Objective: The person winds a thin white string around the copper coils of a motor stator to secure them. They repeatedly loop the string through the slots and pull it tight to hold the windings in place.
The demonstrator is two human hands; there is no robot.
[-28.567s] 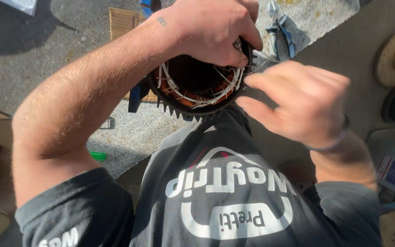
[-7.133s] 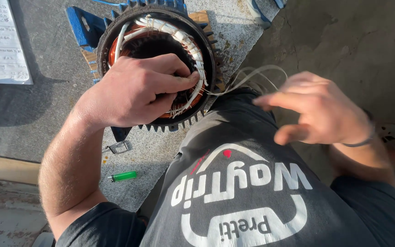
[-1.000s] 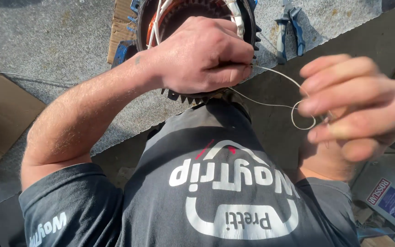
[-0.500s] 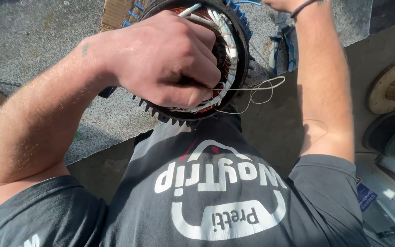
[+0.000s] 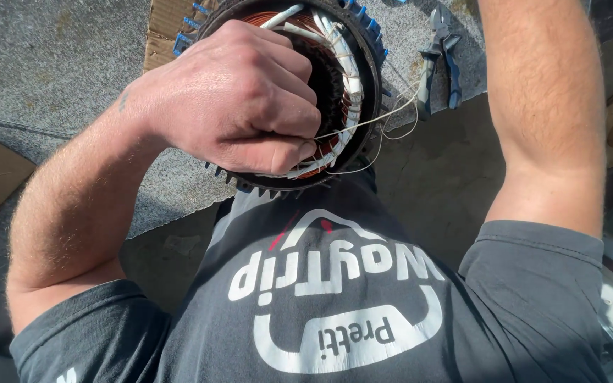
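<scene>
Closest, a dark grey shirt (image 5: 335, 305) is seen, just under both arms. Above it, the left hand (image 5: 239, 96) is curled into a fist inside the round motor ring (image 5: 352, 106), and the ring's white-wrapped copper coils (image 5: 342, 71) are pressed by its fingers. A thin pale cord (image 5: 384, 117) is stretched out to the right of that fist. The right hand is out of view — only its forearm is seen — so its grip cannot be told. Farther off, right of the ring, blue-handled pliers (image 5: 440, 53) are laid on the grey ground (image 5: 51, 71).

harsh sunlight, hard shadows, sharp focus
</scene>
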